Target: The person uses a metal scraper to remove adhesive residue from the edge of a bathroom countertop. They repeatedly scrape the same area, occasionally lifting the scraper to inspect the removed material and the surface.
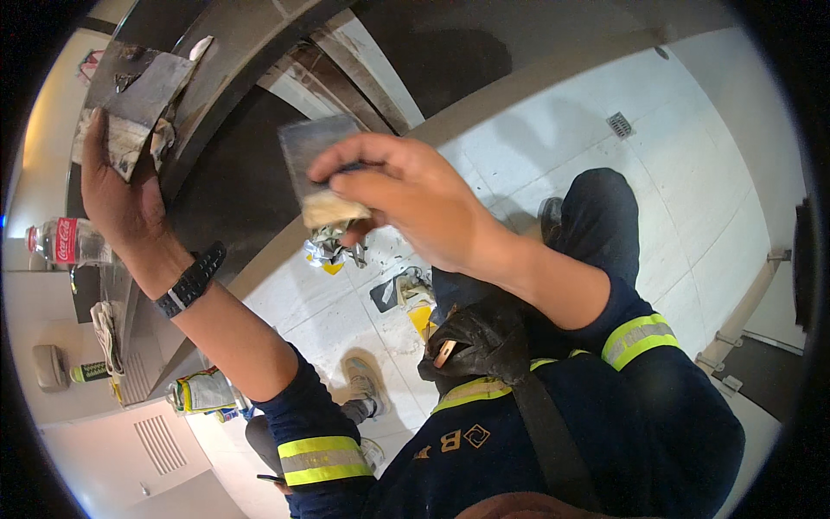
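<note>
My left hand (pixel 121 195), with a dark watch on the wrist, is raised at the upper left. Its fingers are closed round a flat grey plate (pixel 154 86) with a rough, whitish, smeared lower edge; the exact kind cannot be made out. Nearer the middle, my right hand (pixel 406 195) grips a smaller thin grey plate (pixel 304 147) with a beige band (pixel 333 209) along its bottom. That hand is slightly blurred by motion, and its fingers partly cover the plate. The two plates are apart, both beside the dark curved counter edge (pixel 229 82).
A clear bottle with a red label (pixel 67 240) and pale gloves (pixel 105 333) lie at the left. Crumpled packets (pixel 324 253) and a black flat piece (pixel 389 296) litter the tiled floor. Another person's shoe (pixel 363 385) shows below. A drain (pixel 619 125) is at the right.
</note>
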Available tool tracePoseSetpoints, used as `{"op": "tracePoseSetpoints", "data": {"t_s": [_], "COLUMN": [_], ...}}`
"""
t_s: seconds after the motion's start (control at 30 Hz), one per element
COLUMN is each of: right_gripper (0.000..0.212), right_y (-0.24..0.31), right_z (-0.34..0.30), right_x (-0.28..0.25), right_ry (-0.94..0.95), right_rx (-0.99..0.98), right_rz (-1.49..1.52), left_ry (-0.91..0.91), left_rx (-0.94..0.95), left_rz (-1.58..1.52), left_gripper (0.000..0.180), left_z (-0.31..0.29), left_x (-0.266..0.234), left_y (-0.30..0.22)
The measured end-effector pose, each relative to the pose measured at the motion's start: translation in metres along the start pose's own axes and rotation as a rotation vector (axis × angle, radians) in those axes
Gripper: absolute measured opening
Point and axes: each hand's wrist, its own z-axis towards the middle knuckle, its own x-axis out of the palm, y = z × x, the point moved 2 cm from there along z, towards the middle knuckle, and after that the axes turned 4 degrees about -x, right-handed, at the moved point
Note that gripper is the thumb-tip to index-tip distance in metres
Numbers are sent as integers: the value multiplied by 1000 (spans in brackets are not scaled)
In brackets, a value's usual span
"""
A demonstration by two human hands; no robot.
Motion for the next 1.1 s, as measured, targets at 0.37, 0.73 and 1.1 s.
{"op": "tracePoseSetpoints", "data": {"t_s": [0.37,0.73,1.1], "right_gripper": [36,31,32], "right_y": [107,155,123], "right_z": [-39,-27,-20], "right_x": [-45,-13,-19], "right_ry": [103,489,417], "right_rx": [-511,-516,-386], "right_rz": [-1158,-1312,-1466], "left_ry": [114,374,326], "left_rx": [-77,-498,-317], "left_rz": [-147,69,197], "left_gripper": [30,40,33], "left_z": [-60,-129,-127], "left_x": [-24,-12,-36], "left_y": [1,-1,-10]}}
